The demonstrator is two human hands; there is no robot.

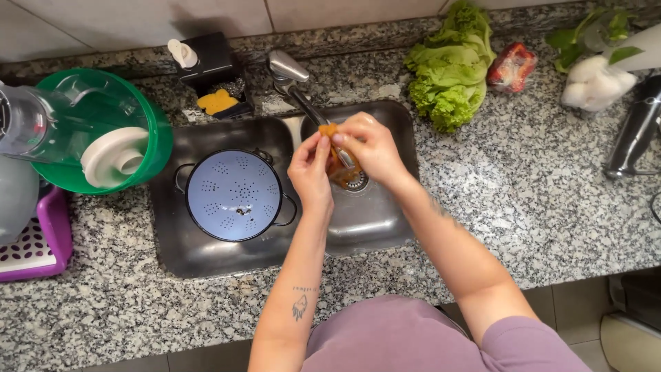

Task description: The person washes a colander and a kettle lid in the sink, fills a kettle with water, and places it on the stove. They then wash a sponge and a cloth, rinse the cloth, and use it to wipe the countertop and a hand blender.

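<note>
From the head camera, both hands meet over the right basin of the sink [385, 227], right under the tap [296, 83]: the left hand [310, 169] pinches the lower edge of an orange vegetable piece [329, 131] while the right hand [372, 146] curls closed around its top, apparently so that any drips fall toward the drain [357, 181]. At nine o'clock from the hands a pale blue colander [234, 195] fills the left basin; a green bowl [155, 138] sits further at nine, lettuce [451, 69] at one o'clock, and nothing blocks the hands.
</note>
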